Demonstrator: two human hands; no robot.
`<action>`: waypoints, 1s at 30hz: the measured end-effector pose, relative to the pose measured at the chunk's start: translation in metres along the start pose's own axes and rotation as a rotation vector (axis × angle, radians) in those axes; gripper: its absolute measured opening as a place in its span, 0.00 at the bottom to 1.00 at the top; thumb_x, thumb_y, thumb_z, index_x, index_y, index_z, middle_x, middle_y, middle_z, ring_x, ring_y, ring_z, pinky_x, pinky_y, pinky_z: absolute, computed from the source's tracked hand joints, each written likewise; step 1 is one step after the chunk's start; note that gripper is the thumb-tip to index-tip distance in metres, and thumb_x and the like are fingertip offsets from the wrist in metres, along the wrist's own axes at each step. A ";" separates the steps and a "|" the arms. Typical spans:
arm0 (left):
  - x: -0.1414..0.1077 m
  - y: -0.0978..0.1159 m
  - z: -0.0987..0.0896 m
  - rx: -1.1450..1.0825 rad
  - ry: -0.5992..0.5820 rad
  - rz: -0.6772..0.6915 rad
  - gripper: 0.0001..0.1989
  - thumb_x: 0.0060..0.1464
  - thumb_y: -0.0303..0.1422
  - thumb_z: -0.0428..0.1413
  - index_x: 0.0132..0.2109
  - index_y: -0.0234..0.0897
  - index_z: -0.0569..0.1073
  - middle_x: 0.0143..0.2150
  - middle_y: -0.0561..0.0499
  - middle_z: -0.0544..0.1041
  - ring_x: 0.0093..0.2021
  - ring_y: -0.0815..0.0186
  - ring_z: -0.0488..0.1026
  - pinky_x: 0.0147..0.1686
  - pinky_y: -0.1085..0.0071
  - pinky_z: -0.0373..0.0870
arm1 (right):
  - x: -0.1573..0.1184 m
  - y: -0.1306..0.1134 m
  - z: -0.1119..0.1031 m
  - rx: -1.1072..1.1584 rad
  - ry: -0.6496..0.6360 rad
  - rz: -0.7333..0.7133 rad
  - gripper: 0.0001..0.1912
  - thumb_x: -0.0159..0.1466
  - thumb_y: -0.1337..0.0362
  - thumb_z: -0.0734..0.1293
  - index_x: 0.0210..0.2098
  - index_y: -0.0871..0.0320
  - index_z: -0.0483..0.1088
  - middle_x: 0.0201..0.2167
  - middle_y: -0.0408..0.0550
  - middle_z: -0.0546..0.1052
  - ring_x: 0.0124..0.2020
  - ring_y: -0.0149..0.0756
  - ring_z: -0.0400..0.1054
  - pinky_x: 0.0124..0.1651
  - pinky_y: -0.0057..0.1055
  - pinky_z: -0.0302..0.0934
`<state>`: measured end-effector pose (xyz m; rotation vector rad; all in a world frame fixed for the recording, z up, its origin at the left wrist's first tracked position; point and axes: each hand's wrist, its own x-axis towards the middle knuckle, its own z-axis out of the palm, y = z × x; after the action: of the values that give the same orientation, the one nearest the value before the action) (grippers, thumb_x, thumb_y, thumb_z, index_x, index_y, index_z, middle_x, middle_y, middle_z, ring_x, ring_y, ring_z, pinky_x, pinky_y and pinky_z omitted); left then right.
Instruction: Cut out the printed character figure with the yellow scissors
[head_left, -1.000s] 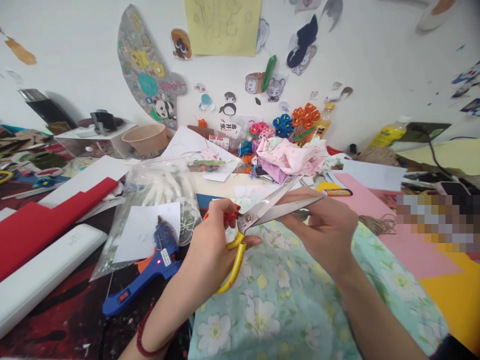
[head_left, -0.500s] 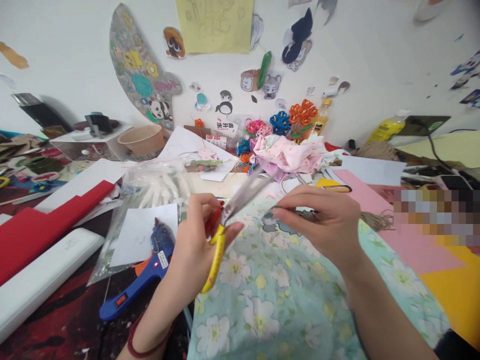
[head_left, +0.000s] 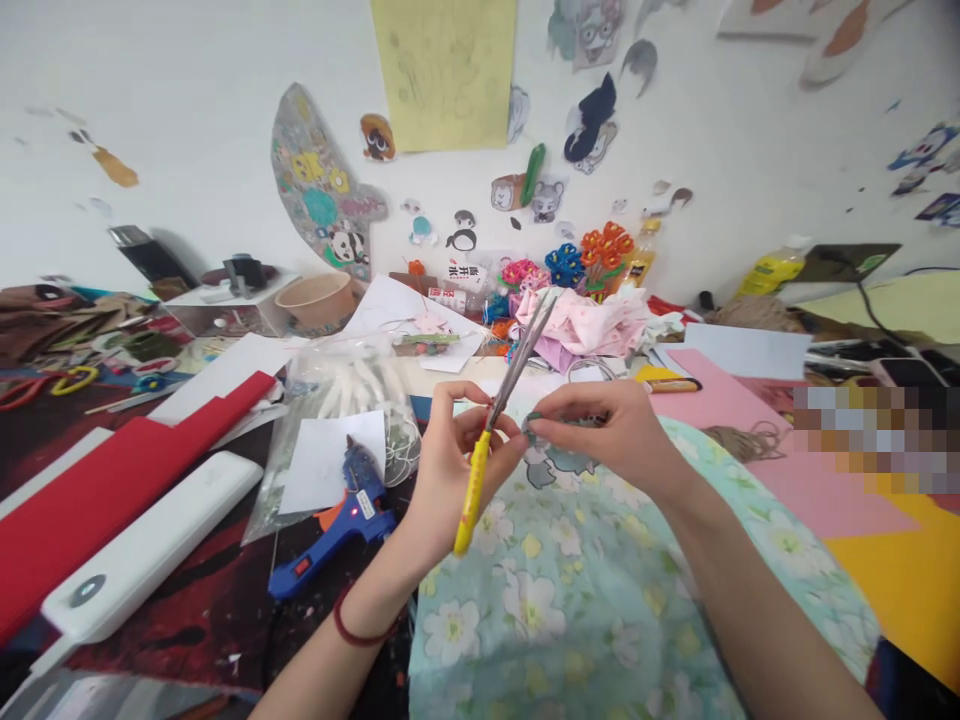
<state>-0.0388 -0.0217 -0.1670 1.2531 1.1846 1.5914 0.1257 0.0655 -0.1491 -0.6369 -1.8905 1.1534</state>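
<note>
My left hand is closed round a pair of scissors with yellow and red handles, their blades pointing up and away from me. The left thumb and fingertips come close to a small grey paper cutout with dark outlines. My right hand pinches the top of this cutout between thumb and fingers and covers part of it. Beneath both hands spreads a pale green floral cloth.
A blue glue gun with a lit red light lies left of my arm, beside a white paper. Further left are a white elongated device and a red strip. Pink paper lies right; crochet flowers stand behind.
My left hand has moved nearer my right, and the scissors now point more upright with blades together. The right hand keeps its pinch on the cutout. The whole view has shifted slightly.
</note>
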 end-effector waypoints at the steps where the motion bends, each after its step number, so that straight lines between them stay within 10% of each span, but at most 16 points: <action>1: 0.000 0.001 0.001 -0.012 0.025 0.001 0.25 0.51 0.35 0.67 0.44 0.44 0.58 0.32 0.58 0.76 0.24 0.74 0.67 0.25 0.75 0.64 | 0.000 -0.002 -0.001 0.007 0.005 0.017 0.10 0.58 0.57 0.77 0.36 0.56 0.81 0.24 0.42 0.79 0.23 0.29 0.70 0.24 0.25 0.62; 5: -0.002 0.006 0.006 -0.068 0.186 0.050 0.24 0.52 0.37 0.67 0.43 0.44 0.57 0.29 0.61 0.72 0.22 0.75 0.64 0.23 0.77 0.61 | -0.005 -0.010 -0.005 0.035 0.068 0.152 0.27 0.55 0.54 0.79 0.51 0.56 0.77 0.30 0.45 0.81 0.28 0.33 0.74 0.30 0.28 0.67; 14: -0.017 0.018 0.016 0.023 0.266 0.076 0.22 0.56 0.40 0.61 0.45 0.44 0.54 0.30 0.60 0.71 0.21 0.74 0.65 0.26 0.75 0.64 | -0.024 -0.045 -0.004 0.152 0.170 0.130 0.19 0.52 0.51 0.80 0.25 0.61 0.76 0.22 0.47 0.78 0.25 0.33 0.72 0.30 0.28 0.66; 23: -0.028 0.010 -0.020 0.688 0.191 -0.121 0.16 0.57 0.34 0.58 0.47 0.41 0.60 0.34 0.49 0.78 0.35 0.55 0.79 0.40 0.61 0.70 | -0.012 -0.092 -0.042 -0.173 -0.043 0.061 0.20 0.56 0.49 0.77 0.22 0.59 0.73 0.22 0.45 0.75 0.26 0.34 0.72 0.29 0.29 0.62; 30: -0.027 -0.008 -0.004 1.070 -0.016 -0.138 0.18 0.59 0.31 0.59 0.54 0.33 0.67 0.41 0.45 0.79 0.41 0.56 0.79 0.45 0.57 0.73 | 0.010 -0.089 -0.056 -0.453 -0.164 0.109 0.16 0.59 0.54 0.72 0.23 0.59 0.76 0.20 0.45 0.76 0.24 0.33 0.71 0.25 0.27 0.58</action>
<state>-0.0371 -0.0459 -0.1823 1.7302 2.1760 0.7864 0.1668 0.0592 -0.0522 -0.9222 -2.3089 0.8641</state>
